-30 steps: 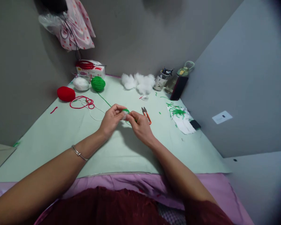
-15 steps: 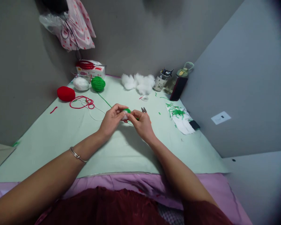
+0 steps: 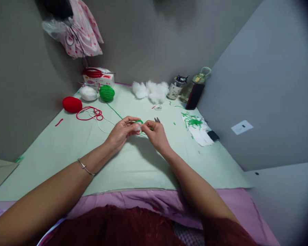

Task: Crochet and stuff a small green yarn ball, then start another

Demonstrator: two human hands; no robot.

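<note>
Between the thumb and fingers of my left hand (image 3: pixel 120 133) is a small green and white crochet piece (image 3: pixel 138 127), green along its top and fluffy white below. My right hand (image 3: pixel 155 133) is closed in a pinch against the piece's right edge; the fingertips hide what exactly they grip. A bit of green shows by the right fingers, too small to name. Scissors (image 3: pixel 157 120) lie just behind my right hand, their handles mostly covered by it. From the green yarn ball (image 3: pixel 107 93) a strand runs across the table towards my left hand.
Red (image 3: pixel 72 104) and white yarn balls (image 3: pixel 88 93) sit back left, near loose red yarn (image 3: pixel 92 114). White stuffing (image 3: pixel 156 91), a pen cup (image 3: pixel 175 89), a bottle (image 3: pixel 199 78) and a phone (image 3: pixel 195 96) line the back. Green scraps (image 3: pixel 193 122) lie on white paper (image 3: pixel 201 137) at right.
My right fingers have shifted slightly at the piece's edge, and more white shows between the hands. The view has tilted a little; the things on the table stay put.
</note>
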